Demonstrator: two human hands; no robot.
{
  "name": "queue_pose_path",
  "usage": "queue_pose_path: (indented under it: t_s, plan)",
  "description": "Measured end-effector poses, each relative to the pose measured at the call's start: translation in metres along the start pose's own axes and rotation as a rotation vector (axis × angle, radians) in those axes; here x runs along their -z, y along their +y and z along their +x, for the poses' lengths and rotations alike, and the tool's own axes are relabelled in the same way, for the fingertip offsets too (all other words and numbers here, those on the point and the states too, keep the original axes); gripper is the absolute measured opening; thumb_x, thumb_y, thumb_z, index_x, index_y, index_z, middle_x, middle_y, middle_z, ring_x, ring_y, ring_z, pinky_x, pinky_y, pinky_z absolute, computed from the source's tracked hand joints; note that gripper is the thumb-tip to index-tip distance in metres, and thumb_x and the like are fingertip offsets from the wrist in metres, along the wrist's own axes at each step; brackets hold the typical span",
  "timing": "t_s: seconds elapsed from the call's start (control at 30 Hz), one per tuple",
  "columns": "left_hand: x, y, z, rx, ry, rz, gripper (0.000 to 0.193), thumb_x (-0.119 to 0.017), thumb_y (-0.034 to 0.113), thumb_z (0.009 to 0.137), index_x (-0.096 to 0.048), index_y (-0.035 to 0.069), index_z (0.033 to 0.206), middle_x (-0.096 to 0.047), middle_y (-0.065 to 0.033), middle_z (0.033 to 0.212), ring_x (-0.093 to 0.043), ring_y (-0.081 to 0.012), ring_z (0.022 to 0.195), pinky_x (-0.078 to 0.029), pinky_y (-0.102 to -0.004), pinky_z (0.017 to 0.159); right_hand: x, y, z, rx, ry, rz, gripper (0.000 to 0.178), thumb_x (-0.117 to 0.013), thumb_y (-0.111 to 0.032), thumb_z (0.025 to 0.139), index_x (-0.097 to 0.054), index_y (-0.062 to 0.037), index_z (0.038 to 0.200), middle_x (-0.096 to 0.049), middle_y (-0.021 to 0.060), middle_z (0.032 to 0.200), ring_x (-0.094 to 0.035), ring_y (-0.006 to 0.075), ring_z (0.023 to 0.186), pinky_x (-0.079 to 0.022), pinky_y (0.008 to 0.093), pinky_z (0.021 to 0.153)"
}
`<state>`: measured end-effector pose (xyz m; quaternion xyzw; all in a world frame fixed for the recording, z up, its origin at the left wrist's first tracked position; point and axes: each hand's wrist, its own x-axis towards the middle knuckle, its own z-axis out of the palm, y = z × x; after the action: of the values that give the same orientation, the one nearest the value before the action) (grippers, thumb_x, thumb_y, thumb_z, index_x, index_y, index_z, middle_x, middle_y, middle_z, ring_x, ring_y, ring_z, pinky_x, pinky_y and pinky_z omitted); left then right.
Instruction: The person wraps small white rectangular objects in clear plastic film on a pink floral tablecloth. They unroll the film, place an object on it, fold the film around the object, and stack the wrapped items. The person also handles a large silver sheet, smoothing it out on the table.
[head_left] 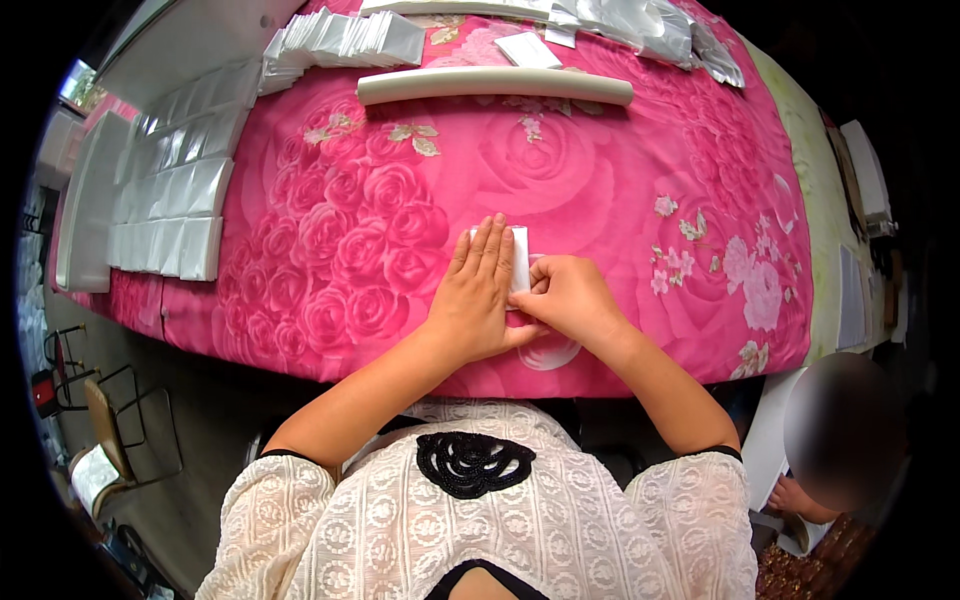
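small flat white rectangular folded piece (520,262) is what's being worked on in the head view, and it's lying on the near middle part of a table, straight in front of the person, longer side running away from the body. the left hand (478,285) is laid out flat over its left part, palm down, fingers straight and held together, pressing on it rather than gripping. the right hand (572,298) is half curled, thumb and forefinger bunched together at the piece's lower right edge; they look like they're touching it, but i can't tell if they've actually got it pinched.

everything's on a bright pink tablecloth printed with roses (590,190). past the hands there's a long cream-coloured roll (495,88) lying crosswise, with a little white flat packet (528,50) just behind it. up at the far left, a leaning row of thin white packets (345,42), and down the left side, rows of shiny silvery-white flat packets (175,190) beside a white box-like panel (92,200). more silvery packets (640,25) sit along the far edge, partly cut off.
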<state>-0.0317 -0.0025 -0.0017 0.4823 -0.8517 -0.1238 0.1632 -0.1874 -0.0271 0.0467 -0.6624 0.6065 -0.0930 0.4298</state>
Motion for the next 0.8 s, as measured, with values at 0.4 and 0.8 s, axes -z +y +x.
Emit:
queue_pose_path:
  t_s: [0.4,0.8]
  plan:
    - [0.042,-0.003,-0.069,0.325,0.085,-0.95,0.048,-0.058,0.015,0.083,-0.041,-0.003,0.125,-0.044,-0.0216,0.127,-0.043,-0.0264,0.118,-0.034,-0.0373,0.099,-0.008,-0.006,0.011,0.726,0.294,-0.551,0.051,-0.064,-0.026,0.076,-0.05,-0.0014,0.118,-0.046,0.018,0.126,-0.043,0.033,0.118,-0.034,0.0415,0.098]
    - [0.041,-0.006,-0.193,1.241,0.06,-1.678,0.017,-0.053,0.002,0.086,-0.059,-0.006,0.1,-0.063,-0.0157,0.094,-0.063,-0.0192,0.081,-0.052,-0.029,0.074,-0.153,-0.064,-0.047,0.75,-0.236,-0.175,0.062,-0.047,-0.038,0.087,-0.03,-0.0035,0.136,-0.015,0.0231,0.145,-0.007,0.0381,0.136,-0.002,0.0524,0.107]
